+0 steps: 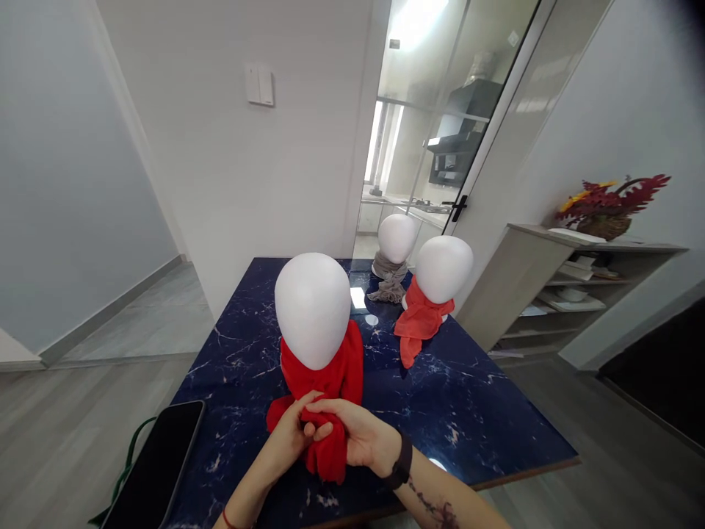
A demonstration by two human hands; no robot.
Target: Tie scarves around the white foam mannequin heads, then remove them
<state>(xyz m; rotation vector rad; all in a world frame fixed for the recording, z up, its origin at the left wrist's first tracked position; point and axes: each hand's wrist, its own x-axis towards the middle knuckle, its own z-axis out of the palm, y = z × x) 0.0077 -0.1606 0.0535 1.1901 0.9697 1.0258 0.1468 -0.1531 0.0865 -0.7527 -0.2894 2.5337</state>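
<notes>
A white foam mannequin head (312, 308) stands near the front of the dark blue marble table (485, 411). A red scarf (342, 371) is wrapped round its neck, and the ends hang down in front. My left hand (289, 437) and my right hand (355, 433) meet just below the head. Both are closed on the hanging ends of the red scarf, fingers folded round the cloth. A black band sits on my right wrist.
A second white head with an orange-red scarf (418, 323) stands further back on the right. A third head with a grey scarf (390, 283) is behind it. A black phone (159, 459) lies at the table's front left corner. An open shelf unit (556, 294) stands to the right.
</notes>
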